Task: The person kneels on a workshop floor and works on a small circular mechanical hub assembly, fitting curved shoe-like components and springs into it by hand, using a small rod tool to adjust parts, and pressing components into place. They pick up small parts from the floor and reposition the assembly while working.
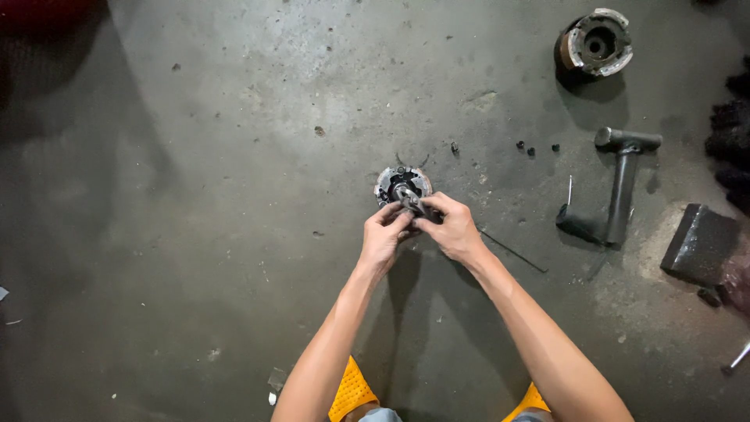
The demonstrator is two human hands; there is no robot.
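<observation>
Both hands meet at centre frame over 1 round metal drum-like part (pixel 402 186) on the concrete floor (pixel 195 234). L hand (pixel 383 238) fingers curled, thumb + index tips pinched on a small metal piece (pixel 409 198) at the part's near edge. R hand (pixel 451 228) likewise curled, fingertips pinched on the same small piece from the other side; hands touching at the tips. Can't tell exactly what the piece is, too small. Both forearms bare, extended fwd from bottom of frame, converging in a V, wrists roughly straight.

Counts, going outward: 1 thin dark rod (pixel 512 252) on floor just past R wrist. 3 small dark bits (pixel 530 148) in a loose row up-right of the round part, plus 1 more (pixel 455 146) nearer it. 1 dark T-handled tool (pixel 617 184) lying well right. 1 second round drum part (pixel 595 43) w/ pale shoes, top right, well apart. 1 dark block (pixel 698 244) at far right. 1 metal tool tip (pixel 736 361) at right edge, mostly cut off. 2 yellow shoe tips (pixel 351 391) at bottom edge between the arms.
</observation>
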